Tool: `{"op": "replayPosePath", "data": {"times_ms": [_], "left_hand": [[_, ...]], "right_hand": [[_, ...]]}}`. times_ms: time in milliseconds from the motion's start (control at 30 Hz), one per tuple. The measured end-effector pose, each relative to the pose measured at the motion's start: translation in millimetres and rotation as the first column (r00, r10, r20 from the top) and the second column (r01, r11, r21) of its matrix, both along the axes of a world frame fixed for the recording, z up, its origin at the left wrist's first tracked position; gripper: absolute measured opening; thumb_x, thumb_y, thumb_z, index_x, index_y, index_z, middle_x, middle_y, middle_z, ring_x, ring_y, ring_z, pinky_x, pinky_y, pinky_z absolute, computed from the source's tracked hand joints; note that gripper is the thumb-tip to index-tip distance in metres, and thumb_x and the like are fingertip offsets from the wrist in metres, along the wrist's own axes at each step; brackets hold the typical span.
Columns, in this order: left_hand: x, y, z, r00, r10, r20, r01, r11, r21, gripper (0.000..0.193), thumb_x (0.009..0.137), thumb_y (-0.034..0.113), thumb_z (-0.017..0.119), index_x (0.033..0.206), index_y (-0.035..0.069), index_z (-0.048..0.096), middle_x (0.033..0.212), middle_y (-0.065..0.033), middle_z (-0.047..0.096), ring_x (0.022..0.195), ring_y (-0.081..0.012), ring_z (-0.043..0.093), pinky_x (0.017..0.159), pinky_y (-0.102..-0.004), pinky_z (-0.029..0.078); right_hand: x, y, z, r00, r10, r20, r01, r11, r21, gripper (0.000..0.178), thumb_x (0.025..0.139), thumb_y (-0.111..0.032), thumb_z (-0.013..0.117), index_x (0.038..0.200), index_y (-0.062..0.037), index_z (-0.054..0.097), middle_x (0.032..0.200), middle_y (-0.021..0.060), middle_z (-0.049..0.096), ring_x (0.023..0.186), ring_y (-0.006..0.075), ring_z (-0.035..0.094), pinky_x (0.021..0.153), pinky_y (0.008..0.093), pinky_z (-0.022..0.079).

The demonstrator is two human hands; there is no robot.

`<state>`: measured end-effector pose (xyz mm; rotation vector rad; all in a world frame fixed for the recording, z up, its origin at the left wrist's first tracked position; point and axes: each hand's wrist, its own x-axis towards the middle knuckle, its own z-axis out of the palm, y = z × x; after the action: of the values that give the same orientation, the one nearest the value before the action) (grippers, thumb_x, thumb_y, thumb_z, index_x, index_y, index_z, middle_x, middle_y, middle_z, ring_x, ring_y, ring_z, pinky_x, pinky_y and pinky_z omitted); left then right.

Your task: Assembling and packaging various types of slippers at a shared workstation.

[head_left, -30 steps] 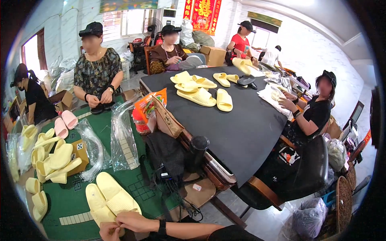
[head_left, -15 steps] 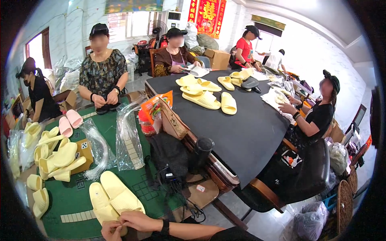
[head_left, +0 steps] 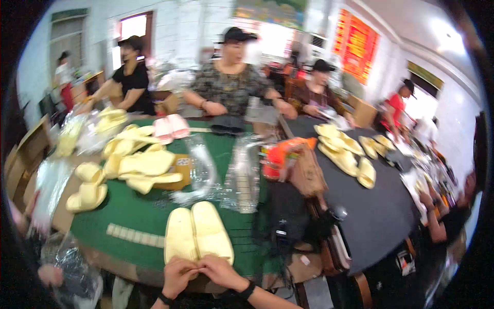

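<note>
Black wristbands (head_left: 247, 290) are circling both wrists. Left hand (head_left: 177, 275) and right hand (head_left: 221, 272) are resting with fingers curled closed, tips meeting at the near end of a yellow slipper pair (head_left: 198, 234); blur is hiding whether anything thin is pinched between them, cannot tell. The pair is lying side by side on the green tabletop (head_left: 134, 206), just beyond the hands, presumably aligned so both near ends are falling within reach.

Ahead-left of the left hand, heaped yellow slippers (head_left: 146, 164) are lying against a cardboard box (head_left: 181, 170), possibly as a prop; its contents are not showing. Straight ahead, a clear bag (head_left: 203, 172) is holding whitish strands; another clear sleeve (head_left: 244, 177) is lying beside it, contents uncertain. Ahead-right, a red container (head_left: 272, 165) is standing near a brown bag (head_left: 310, 172), both contents hidden.
</note>
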<state>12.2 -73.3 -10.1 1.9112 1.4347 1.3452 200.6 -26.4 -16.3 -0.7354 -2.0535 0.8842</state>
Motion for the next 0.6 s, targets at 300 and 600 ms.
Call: {"op": "replayPosePath", "data": {"times_ms": [300,600], "left_hand": [[-5.7,-7.4,3.0,0.994,-0.01,0.113,0.008,1.0,0.023,0.012,0.08,0.011,0.08,0.09,0.006,0.074,0.088,-0.0057,0.072,0.081,-0.024,0.066,0.075,-0.0341,0.052],[-34.9,1.6,36.4,0.971,-0.008,0.24,-0.008,0.998,0.066,0.018,0.086,0.014,0.077,0.101,0.005,0.072,0.104,-0.0098,0.071,0.101,-0.0258,0.066,0.09,-0.038,0.051]], "right_hand": [[1.8,-5.2,13.9,1.0,-0.02,0.02,0.024,0.981,-0.194,0.008,0.087,-0.004,0.072,0.094,-0.0025,0.068,0.086,0.0114,0.065,0.074,0.0251,0.063,0.067,0.0334,0.05],[42.8,-3.8,48.9,0.956,-0.292,-0.026,0.292,0.956,-0.022,0.025,0.082,0.002,0.071,0.106,-0.0037,0.066,0.118,0.0111,0.066,0.109,0.0244,0.059,0.092,0.0344,0.047]]}}
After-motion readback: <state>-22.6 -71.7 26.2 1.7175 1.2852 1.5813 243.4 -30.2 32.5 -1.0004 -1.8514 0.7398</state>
